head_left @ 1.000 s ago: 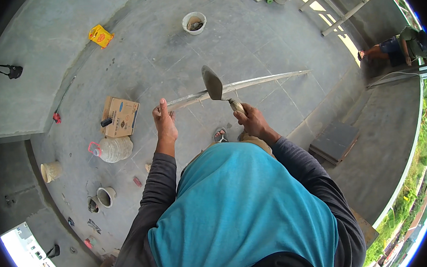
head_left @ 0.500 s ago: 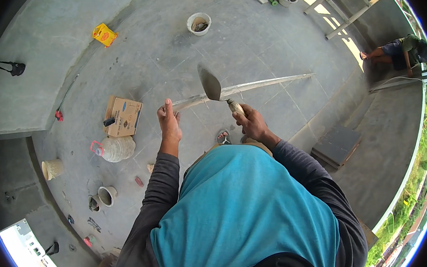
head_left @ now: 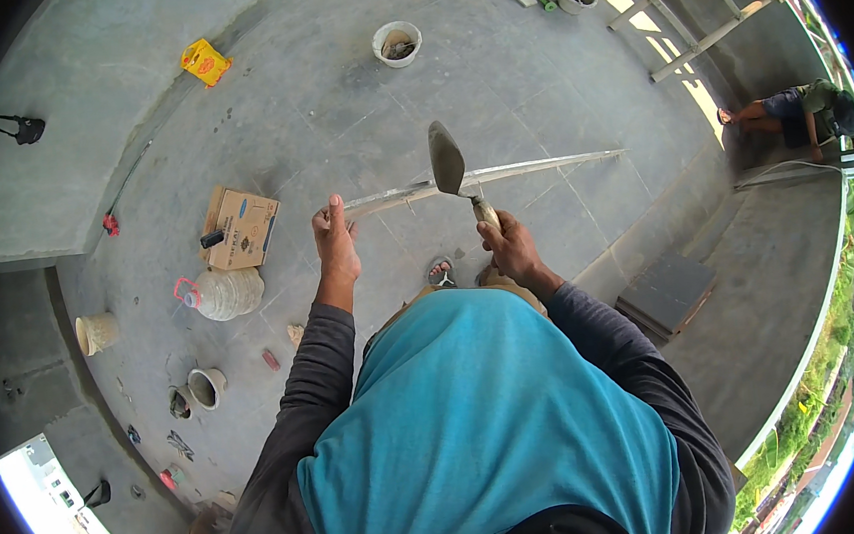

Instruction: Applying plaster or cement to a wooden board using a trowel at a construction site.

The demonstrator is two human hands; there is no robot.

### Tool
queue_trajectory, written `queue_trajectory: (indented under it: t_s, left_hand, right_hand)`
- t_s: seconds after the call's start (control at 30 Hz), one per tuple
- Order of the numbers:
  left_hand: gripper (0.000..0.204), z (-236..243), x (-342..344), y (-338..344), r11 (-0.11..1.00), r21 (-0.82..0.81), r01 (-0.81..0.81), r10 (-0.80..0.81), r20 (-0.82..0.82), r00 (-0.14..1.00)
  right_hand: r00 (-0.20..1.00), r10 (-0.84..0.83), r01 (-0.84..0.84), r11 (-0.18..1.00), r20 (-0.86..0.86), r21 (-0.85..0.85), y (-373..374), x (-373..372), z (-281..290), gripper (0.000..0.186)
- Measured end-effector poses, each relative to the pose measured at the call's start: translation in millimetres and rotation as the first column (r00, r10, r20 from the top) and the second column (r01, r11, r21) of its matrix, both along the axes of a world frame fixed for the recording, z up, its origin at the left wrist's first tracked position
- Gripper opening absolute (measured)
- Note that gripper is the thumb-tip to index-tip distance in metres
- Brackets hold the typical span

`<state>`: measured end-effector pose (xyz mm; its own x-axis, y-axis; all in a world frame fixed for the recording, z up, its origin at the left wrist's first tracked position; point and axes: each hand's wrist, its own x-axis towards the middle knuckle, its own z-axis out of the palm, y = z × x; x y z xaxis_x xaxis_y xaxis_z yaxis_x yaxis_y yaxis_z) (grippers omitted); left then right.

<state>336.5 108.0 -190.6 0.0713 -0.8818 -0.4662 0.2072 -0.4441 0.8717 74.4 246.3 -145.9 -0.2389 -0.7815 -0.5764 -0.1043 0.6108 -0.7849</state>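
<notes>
Trowel (head_left: pixel 447 160) shifts rightward above our bar (head_left: pixel 539 165)

Our right hand (head_left: pixel 515 250) grips the trowel by its handle, the blade angled away from us over the bar; we cannot tell whether they touch. Our left hand (head_left: pixel 336 244) wraps round the bar's left end, thumb up. Below us spreads the grey floor (head_left: pixel 333 89), with a cardboard box (head_left: pixel 251 224) and a big bottle (head_left: pixel 232 294) leftward, a white bucket (head_left: pixel 399 62) ahead and stacked dark slabs (head_left: pixel 668 290) rightward.

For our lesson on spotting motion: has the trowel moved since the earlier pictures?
Yes: the trowel has moved to the right, judged against the white bucket beyond it.
</notes>
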Motion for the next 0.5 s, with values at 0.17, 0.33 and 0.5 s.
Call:
queue_trajectory:
  t_s: [0.17, 0.33, 0.5]
  left_hand:
    - [0.081, 1.2, -3.1, 5.0, 1.0, 0.008, -0.008, 0.008, -0.031, 0.999]
    - [0.081, 1.1, 0.9, 9.7, 1.0, -0.007, 0.03, -0.03, -0.002, 1.0]
    - [0.083, 3.0, 2.5, 10.3, 1.0, 0.015, 0.023, -0.023, 0.007, 1.0]
  right_hand:
    - [1.0, 0.003, -0.003, 0.999, -0.01, 0.054, 1.9, -11.1, 2.5, 0.041]
    - [0.989, -0.14, 0.143, 0.988, 0.042, -0.059, 10.3, -8.4, 0.5, 0.041]
    - [0.989, -0.143, 0.144, 0.987, 0.027, -0.068, 11.2, -10.5, -9.9, 0.042]
